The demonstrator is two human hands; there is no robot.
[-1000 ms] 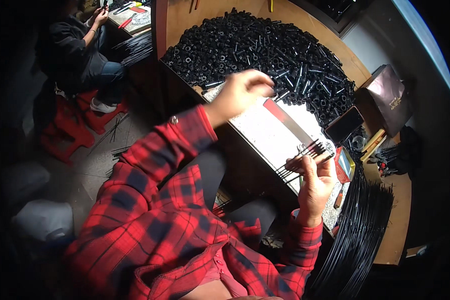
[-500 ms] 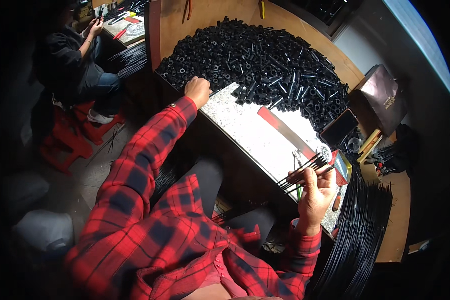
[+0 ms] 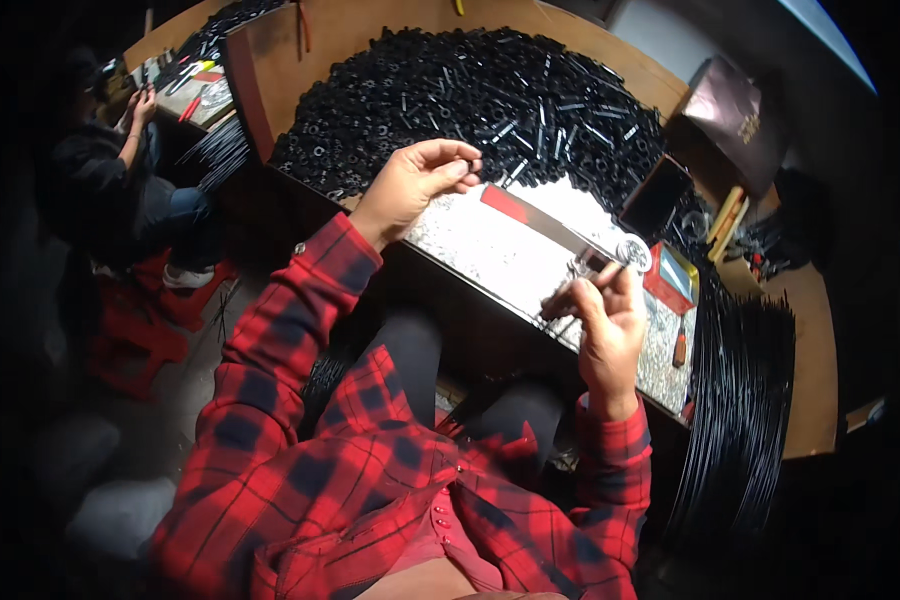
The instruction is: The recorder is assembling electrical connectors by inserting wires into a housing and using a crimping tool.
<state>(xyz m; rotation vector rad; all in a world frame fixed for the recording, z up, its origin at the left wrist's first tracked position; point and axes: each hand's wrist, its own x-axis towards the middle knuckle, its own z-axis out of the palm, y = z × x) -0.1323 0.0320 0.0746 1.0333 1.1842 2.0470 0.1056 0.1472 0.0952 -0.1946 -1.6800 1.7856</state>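
Observation:
My left hand [image 3: 410,192] is raised at the near edge of a heap of small black tubular parts [image 3: 470,110]. Its thumb and forefinger pinch a small black part [image 3: 473,164], whose exact shape is too small to make out. Over the front edge of the speckled worktop [image 3: 460,240], my right hand [image 3: 612,335] keeps its fingers closed round a bunch of thin black rods [image 3: 562,303], blurred here and partly hidden by the fingers. Between the hands lies a long flat bar with a red end [image 3: 510,205].
On the right stand a red box [image 3: 672,280], a screwdriver [image 3: 680,345], a phone [image 3: 656,195] and a dark paper bag [image 3: 735,120]. Long black rods [image 3: 735,400] hang past the table's right end. A co-worker [image 3: 110,190] sits at another bench, far left, near red stools [image 3: 135,330].
My left hand has risen from the heap's left edge and moved right, now pinching a small black part. The right hand has shifted slightly left and up with the rods. The view has turned a little.

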